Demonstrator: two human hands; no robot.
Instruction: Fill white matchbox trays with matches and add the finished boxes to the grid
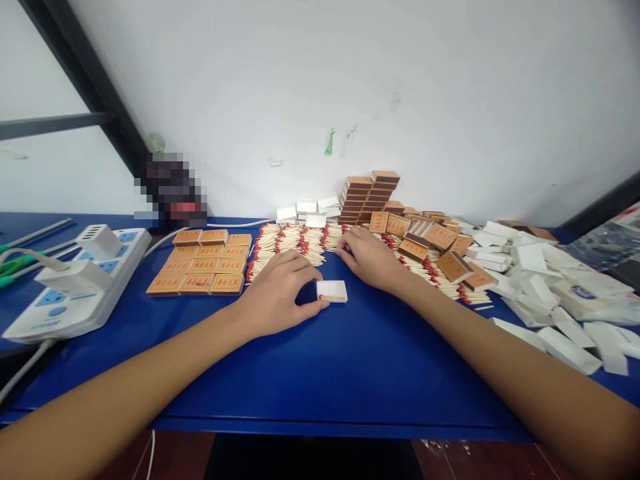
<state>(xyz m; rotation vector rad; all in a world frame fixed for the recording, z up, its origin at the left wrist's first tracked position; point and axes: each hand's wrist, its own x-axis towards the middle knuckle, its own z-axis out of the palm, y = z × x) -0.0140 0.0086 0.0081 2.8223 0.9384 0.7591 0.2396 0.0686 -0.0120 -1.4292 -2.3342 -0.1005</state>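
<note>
My left hand (280, 290) rests on the blue table (350, 373) with fingers curled around the left side of a small white matchbox tray (332, 291), which holds at least one red-tipped match. Farther back, my right hand (367, 257) lies palm down with its fingertips pinching at the row of red-tipped matches (295, 243). What the fingers have pinched, if anything, is hidden.
Orange matchboxes lie in a neat grid (203, 263) at left. More are stacked (367, 193) and scattered (430, 243) at back right. Loose white trays (540, 287) are piled at right. A white power strip (75, 280) with plugs sits at far left.
</note>
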